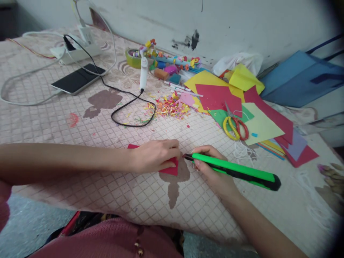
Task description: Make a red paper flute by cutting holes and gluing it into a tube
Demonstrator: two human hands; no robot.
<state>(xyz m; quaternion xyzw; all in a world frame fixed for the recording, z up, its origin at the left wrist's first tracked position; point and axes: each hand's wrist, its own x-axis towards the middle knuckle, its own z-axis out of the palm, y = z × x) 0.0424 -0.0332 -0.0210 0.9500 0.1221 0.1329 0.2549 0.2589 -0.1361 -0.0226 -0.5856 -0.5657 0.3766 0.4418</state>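
My left hand (154,156) rests near the table's front edge, its fingers bent over a small piece of red paper (172,169) and pressing it to the cloth. The hand covers much of the paper; one corner sticks out behind the wrist. Just to the right, my right hand (211,166) grips a green and black utility knife (236,170) like a pen. Its dark front end points left, close to the left fingertips and the paper's right edge. Whether the tip touches the paper, I cannot tell.
Scissors (233,128) lie on coloured paper sheets (220,96) at the right. Paper scraps (172,107) are heaped mid-table beside a corded white glue gun (143,73). Farther left are a phone (78,79) and a power strip (77,52). A blue bag (301,79) stands at the back right.
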